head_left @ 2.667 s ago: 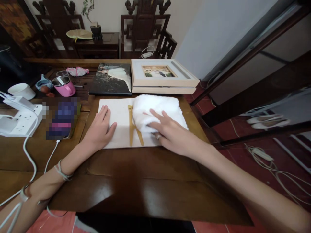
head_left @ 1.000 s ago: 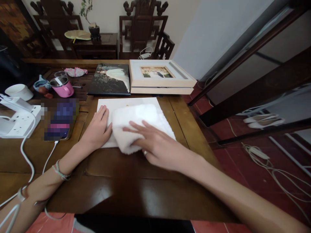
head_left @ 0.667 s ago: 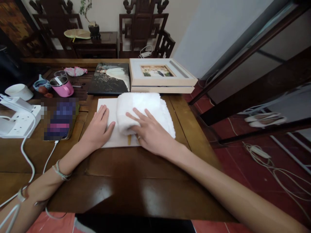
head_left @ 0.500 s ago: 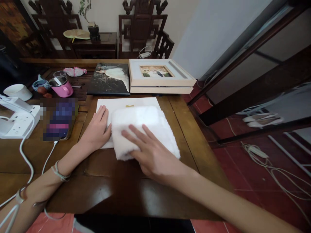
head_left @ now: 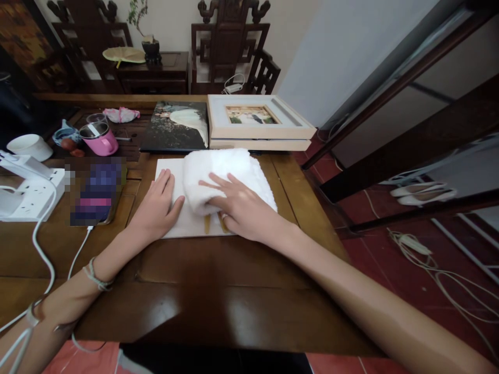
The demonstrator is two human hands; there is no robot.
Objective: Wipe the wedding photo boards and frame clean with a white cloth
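Note:
A white flat panel with a gold stand-like mark lies on the wooden table. My left hand rests flat on the panel's left part, fingers spread. My right hand lies palm down on a folded fluffy white towel, fingers stretched out and pressing it onto the panel. The towel covers most of the panel's middle and right side.
Behind the panel lie a dark photo print and a stacked light picture frame. A pink mug, a white bowl, a white power strip with cables and a blurred box are at the left. The table's right edge drops to a red tiled floor.
My right hand has slid the towel back and forth over the panel; from half a second ago it moved away from me, uncovering the gold mark's lower ends. My left hand stayed put.

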